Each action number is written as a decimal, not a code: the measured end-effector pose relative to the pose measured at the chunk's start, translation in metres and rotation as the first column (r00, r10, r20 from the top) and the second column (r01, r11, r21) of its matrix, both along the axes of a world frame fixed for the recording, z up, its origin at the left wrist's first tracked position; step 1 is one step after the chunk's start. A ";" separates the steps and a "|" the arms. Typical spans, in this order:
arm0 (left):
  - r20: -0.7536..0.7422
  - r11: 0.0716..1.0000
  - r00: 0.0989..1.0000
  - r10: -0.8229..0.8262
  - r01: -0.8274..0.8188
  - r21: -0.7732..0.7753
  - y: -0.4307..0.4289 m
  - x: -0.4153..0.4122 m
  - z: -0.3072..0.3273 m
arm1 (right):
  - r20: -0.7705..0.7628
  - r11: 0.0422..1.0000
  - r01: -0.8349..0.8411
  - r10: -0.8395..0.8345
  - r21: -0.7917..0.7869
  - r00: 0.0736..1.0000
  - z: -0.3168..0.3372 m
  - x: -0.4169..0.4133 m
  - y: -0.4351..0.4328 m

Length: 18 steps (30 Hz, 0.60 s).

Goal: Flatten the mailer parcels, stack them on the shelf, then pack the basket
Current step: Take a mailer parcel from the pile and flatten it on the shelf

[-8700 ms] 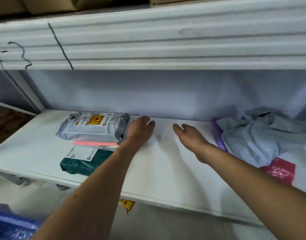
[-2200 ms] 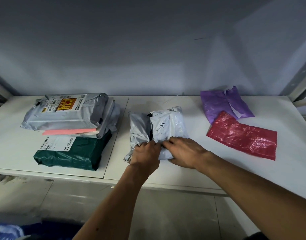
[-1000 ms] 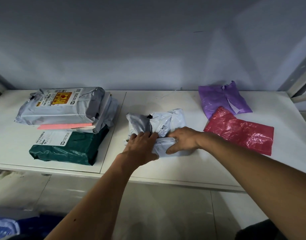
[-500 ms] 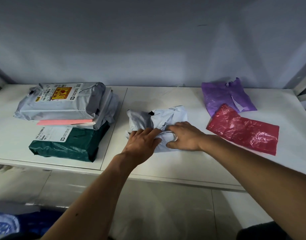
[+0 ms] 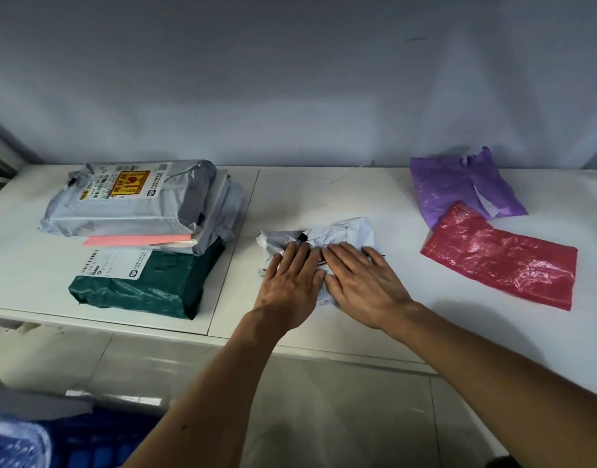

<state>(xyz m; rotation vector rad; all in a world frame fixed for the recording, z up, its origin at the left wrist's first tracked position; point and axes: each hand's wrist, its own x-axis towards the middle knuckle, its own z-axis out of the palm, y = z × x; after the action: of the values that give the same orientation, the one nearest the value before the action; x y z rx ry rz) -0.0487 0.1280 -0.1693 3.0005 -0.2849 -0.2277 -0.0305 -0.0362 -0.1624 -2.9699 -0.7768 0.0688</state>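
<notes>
My left hand and right hand are bare, and so are both forearms as far as I can see them. The nails look short. A small dark mole marks my left forearm.

A pale blue-grey wall is filling the upper half of the view. Below, glossy pale floor tiles are catching streaks of light, with thin grout lines running between them.

grey mailer: crinkled matt plastic | red bag: glossy plastic | shelf: smooth white
</notes>
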 end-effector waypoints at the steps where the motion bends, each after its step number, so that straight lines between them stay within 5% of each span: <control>1: -0.002 1.000 1.000 -0.004 0.004 0.009 0.000 0.001 -0.001 | -0.008 1.000 0.000 0.000 0.002 1.000 -0.001 0.001 0.000; 10: 0.053 0.991 0.991 0.123 -0.126 0.054 -0.008 -0.005 -0.003 | -0.034 0.999 -0.026 0.027 0.035 0.999 -0.003 0.005 -0.004; 14: 0.049 0.965 0.964 0.262 -0.261 -0.027 0.002 -0.010 -0.005 | -0.049 0.999 -0.027 0.029 0.048 0.998 -0.004 0.006 -0.008; 18: 0.045 0.969 0.971 0.235 -0.230 -0.095 0.009 -0.014 -0.004 | -0.136 0.997 -0.028 0.038 0.071 0.990 0.000 0.013 -0.022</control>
<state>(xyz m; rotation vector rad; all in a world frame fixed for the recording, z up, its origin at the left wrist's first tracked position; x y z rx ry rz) -0.0628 0.1371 -0.1736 2.9202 0.0524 -0.1051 -0.0176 -0.0581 -0.1629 -2.8515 -0.7943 0.2404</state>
